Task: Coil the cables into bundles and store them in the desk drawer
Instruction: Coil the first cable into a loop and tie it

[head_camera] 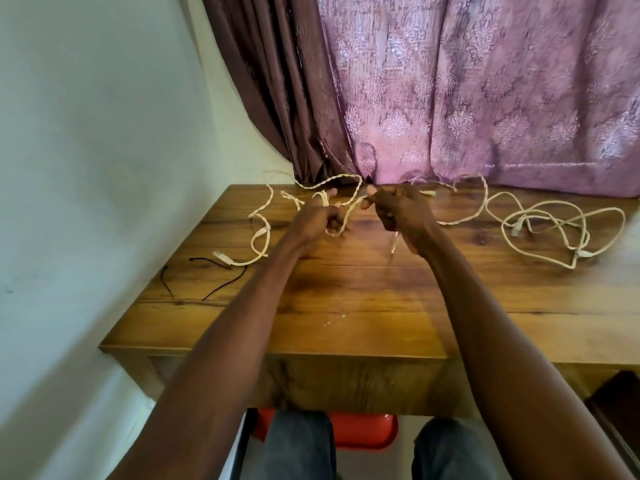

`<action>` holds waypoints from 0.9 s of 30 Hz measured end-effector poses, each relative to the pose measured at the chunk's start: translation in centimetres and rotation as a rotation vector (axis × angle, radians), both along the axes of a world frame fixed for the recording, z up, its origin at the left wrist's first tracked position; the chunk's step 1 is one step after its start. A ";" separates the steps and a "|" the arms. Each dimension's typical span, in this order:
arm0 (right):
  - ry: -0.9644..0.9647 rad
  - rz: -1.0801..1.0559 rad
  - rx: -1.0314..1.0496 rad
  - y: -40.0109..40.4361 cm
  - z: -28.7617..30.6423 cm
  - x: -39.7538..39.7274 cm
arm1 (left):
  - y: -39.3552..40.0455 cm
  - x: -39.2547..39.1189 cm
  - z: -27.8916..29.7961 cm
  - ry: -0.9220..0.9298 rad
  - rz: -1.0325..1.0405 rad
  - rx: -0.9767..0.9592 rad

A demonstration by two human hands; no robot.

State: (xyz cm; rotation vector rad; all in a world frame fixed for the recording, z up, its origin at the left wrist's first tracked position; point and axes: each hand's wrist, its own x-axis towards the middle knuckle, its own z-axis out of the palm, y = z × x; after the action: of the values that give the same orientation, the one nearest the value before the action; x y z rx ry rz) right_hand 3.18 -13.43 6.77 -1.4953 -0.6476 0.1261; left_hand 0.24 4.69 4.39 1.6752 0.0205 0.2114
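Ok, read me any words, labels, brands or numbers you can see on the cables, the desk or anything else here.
None: no readable text anywhere in this view.
The cable, its plugs, the desk and the curtain show no lettering; the curtain has only a woven pattern.

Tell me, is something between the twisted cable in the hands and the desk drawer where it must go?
No object blocks it, but the drawer front looks closed. Both the left hand and right hand hold the twisted cable.
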 end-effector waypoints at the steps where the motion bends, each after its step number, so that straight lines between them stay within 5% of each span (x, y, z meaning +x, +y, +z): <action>1: -0.022 0.023 -0.029 -0.2 -0.1 0.4 | -0.2 -0.2 0.0 0.018 -0.032 0.000; 8: -0.011 0.019 0.036 0.4 -1.0 1.7 | -1.1 -0.5 0.8 -0.040 -0.217 -0.311; 14: -0.110 -0.159 -0.033 2.0 -0.6 1.8 | 0.1 0.2 0.3 0.105 -0.341 -0.163; 20: -0.190 -0.258 -0.038 2.5 -1.6 3.3 | 0.4 -0.7 -0.3 0.250 -0.682 -0.251; 27: -0.226 -0.408 0.000 3.6 -3.7 4.8 | -0.2 0.4 -0.9 0.199 -0.626 -0.343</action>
State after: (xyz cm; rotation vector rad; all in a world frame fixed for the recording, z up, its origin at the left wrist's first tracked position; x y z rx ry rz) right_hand 7.93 -9.82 3.09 -1.6253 -0.5078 -0.3602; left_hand 0.66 4.49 3.50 1.2835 -0.2991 -0.4110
